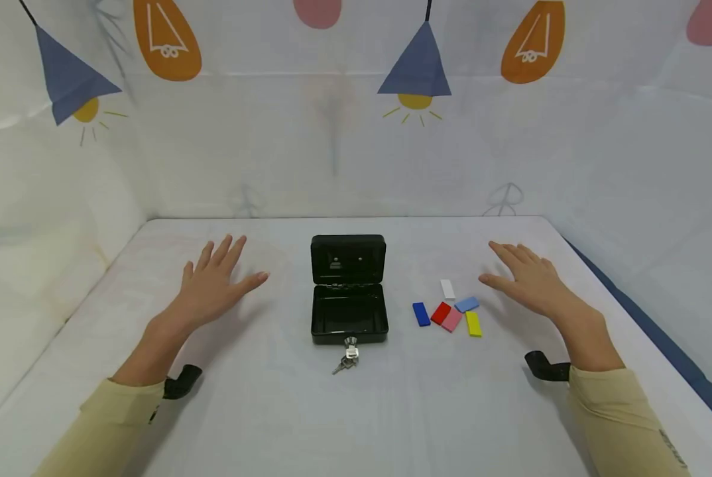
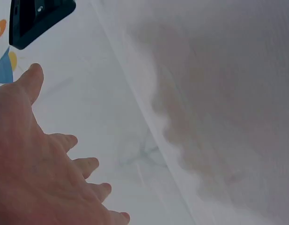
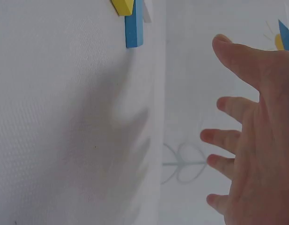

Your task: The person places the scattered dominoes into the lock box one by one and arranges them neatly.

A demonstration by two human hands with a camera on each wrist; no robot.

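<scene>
You are holding your left hand (image 1: 209,293) above the white table (image 1: 392,417), its fingers stretching out and fanning apart, thumb pointing toward the black box (image 1: 326,338), and it is gripping nothing. Your right hand (image 1: 530,283) is hovering on the other side, fingers extending with gaps showing between them in the right wrist view, thumb standing apart, also grasping nothing. Between your hands the box is sitting with its lid (image 1: 347,257) standing open at the far side, and keys (image 1: 347,362) are lying at its front edge. Nearer your right hand, six small blocks are lying loosely grouped: the red block (image 1: 440,313) is touching the pink block (image 1: 452,320), while the dark blue block (image 1: 421,314), white block (image 1: 447,289), light blue block (image 1: 467,304) and yellow block (image 1: 474,324) are resting around them. Tan sleeves (image 1: 621,417) are covering your forearms.
</scene>
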